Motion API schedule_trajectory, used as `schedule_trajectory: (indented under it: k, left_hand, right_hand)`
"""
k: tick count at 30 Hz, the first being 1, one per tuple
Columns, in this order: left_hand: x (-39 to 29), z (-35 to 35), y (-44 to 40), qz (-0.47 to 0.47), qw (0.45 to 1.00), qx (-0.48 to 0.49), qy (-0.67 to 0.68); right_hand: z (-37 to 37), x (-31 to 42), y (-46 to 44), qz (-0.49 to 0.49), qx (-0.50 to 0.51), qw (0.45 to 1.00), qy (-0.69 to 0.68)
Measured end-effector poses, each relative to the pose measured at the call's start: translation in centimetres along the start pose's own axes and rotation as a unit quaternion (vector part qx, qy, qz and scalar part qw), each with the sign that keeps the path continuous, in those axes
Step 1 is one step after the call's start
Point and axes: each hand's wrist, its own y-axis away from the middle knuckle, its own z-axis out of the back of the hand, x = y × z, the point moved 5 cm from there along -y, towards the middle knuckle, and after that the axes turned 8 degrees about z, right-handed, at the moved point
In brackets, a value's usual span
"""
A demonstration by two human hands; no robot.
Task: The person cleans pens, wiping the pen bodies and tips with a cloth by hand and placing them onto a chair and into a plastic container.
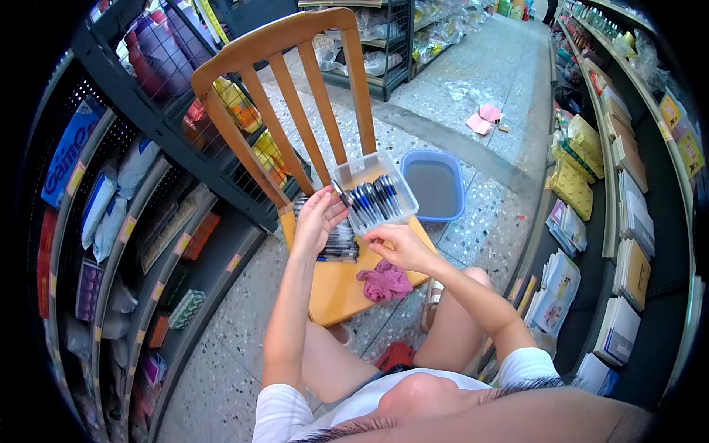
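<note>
A clear plastic box [405, 193] with several blue and black pens [375, 199] inside stands tilted on the wooden chair's seat [332, 290]. At the box's left side, my left hand [322, 214] has its fingers closed on a dark pen [340, 193]. My right hand [399, 245] is at the near edge of the box, fingers curled together; what they hold, if anything, is hidden. More pens [340, 242] lie in a pile on the seat, partly behind my left hand. A crumpled pink cloth [384, 282] rests on the seat below my right hand.
Behind the box, a blue basin [461, 193] of greyish water stands on the floor. The chair's slatted back [295, 111] rises at the far side. Stocked shelves [199, 325] curve along the left, with others [613, 221] at right. Pink papers [484, 119] lie on the floor.
</note>
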Motion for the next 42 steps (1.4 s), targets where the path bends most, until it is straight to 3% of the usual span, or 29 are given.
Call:
schedule_trajectory:
  k: [6, 12, 18, 24, 26, 42]
  left_hand:
    - [-0.4, -2.8, -5.1, 0.033, 0.998, 0.033, -0.03]
    - [1.8, -2.8, -10.2, 0.092, 0.992, -0.026, -0.078]
    - [3.8, -2.7, -12.8, 0.157, 0.979, -0.029, -0.125]
    - [5.6, -2.2, -13.8, 0.202, 0.965, -0.03, -0.164]
    - [6.7, -1.4, -14.7, 0.226, 0.957, -0.06, -0.17]
    - [6.3, -1.9, -13.4, 0.197, 0.941, -0.066, -0.265]
  right_hand:
    - [3.1, -1.3, -1.6, 0.04, 0.023, 0.985, 0.169]
    - [4.3, -3.0, -2.2, -0.046, 0.093, 0.956, 0.274]
    - [4.0, -5.0, -2.8, -0.046, 0.124, 0.921, 0.367]
    - [3.2, -6.2, -3.7, -0.102, 0.202, 0.902, 0.367]
    - [3.0, -6.6, -3.8, -0.096, 0.181, 0.907, 0.368]
    - [2.0, -7.8, -4.6, -0.22, 0.384, 0.83, 0.341]
